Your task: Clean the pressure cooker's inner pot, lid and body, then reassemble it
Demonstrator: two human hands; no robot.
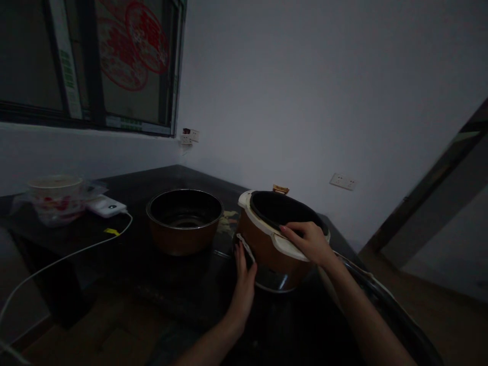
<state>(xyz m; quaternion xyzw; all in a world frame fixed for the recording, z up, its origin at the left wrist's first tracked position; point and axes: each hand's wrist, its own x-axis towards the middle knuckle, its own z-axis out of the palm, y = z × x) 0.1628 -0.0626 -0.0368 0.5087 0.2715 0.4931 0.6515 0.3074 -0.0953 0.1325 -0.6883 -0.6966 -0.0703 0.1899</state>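
A brown electric cooker [263,241] with a white rim and side handle stands tilted on the dark table [168,175], its dark inside showing. My right hand [310,242] is closed on its near rim by the white handle, thumb and fingers at the edge. Low on the cooker's left side, my left hand [245,282] presses a crumpled white cloth or tissue [246,247] against the body. Its fingers are bent around the cloth, which is partly hidden. Left of the cooker sits a round brown pot [183,239] with a black inside, apart from both hands.
At the far left are a white tub in a plastic bag [57,198] and a white power strip [107,206], whose cord [72,251] runs off the table's edge. A yellow scrap [112,232] lies nearby. Pale scraps [227,219] lie between the pots. A wall [274,101] rises behind.
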